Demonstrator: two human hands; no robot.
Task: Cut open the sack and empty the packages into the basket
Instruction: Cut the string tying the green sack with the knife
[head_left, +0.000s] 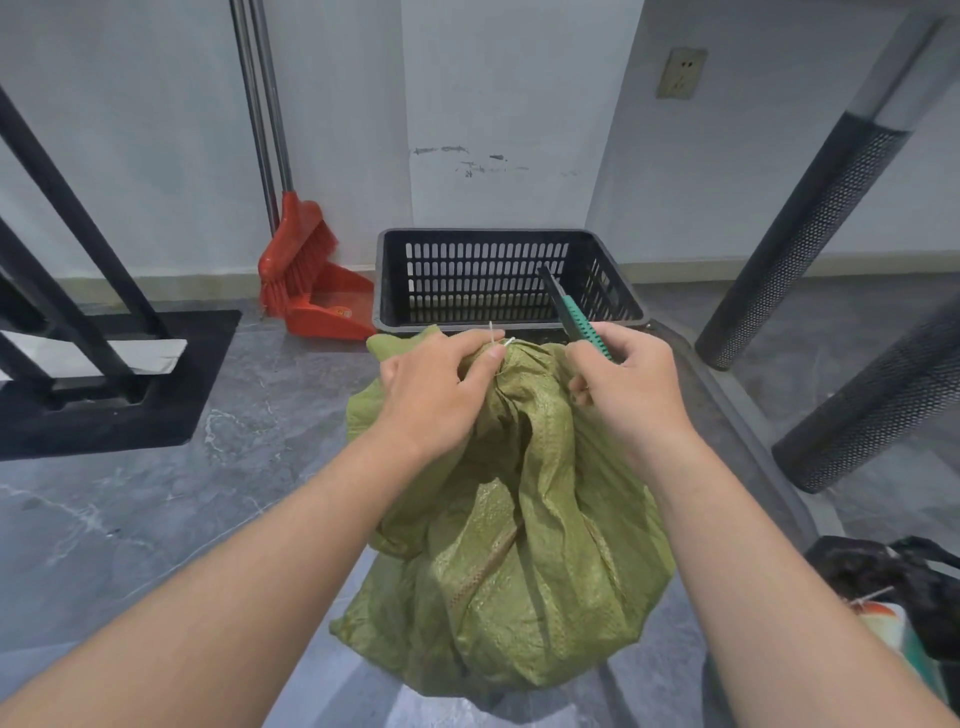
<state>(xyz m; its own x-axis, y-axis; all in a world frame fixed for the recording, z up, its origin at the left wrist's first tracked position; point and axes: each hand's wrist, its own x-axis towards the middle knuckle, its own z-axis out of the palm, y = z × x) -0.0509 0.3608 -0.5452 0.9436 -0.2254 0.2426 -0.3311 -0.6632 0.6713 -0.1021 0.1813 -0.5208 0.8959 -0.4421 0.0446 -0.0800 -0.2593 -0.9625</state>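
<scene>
A green woven sack stands on the grey floor in front of me, its neck bunched and tied with a thin white tie. My left hand grips the gathered neck just below the tie. My right hand holds a green-handled cutter, its dark blade pointing up and away over the basket. The black slatted plastic basket sits right behind the sack against the wall; what I see of its inside holds nothing. The packages are hidden inside the sack.
A red broom and dustpan lean on the wall left of the basket. A black frame with a flat base stands at left. Two black perforated tubes slant at right. A black bag lies at lower right.
</scene>
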